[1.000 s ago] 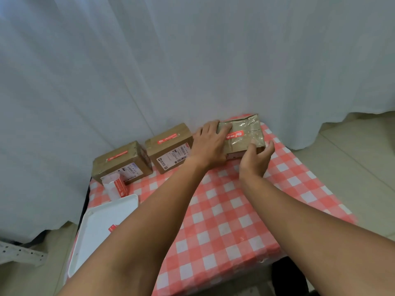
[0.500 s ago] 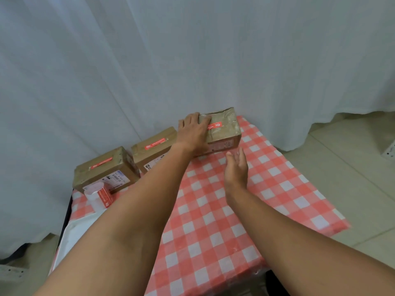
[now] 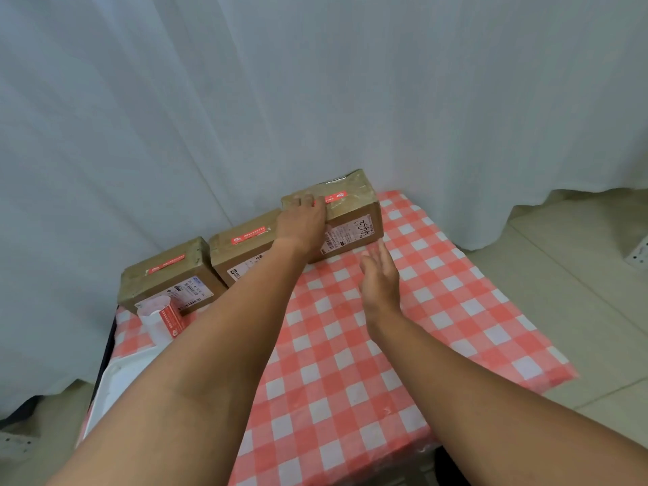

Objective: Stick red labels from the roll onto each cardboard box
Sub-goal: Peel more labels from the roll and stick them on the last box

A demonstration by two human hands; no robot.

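Item: three cardboard boxes in a row along the curtain [image 3: 315, 100] at the far edge of the desk [image 3: 350, 345]

Far-right box [image 3: 354, 213]: red label [image 3: 335, 196] on its top; our left hand [image 3: 301, 222] lay over its near-left corner, grip draped on the box, fingers partly curled; whether it clasped we could not tell

Middle box [image 3: 242, 247] and left box [image 3: 164, 275]: each labelled red on top

Label roll [image 3: 164, 317]: just in front of the left box

Right hand [image 3: 380, 275]: released, fingers straight, near the far-right box, apart from it

Step, as we judged: pressing down the final label; next, both hands withdraw

Room: the checked cloth in front of the far-right box lay bare; white tray [image 3: 119, 380] at the near-left edge
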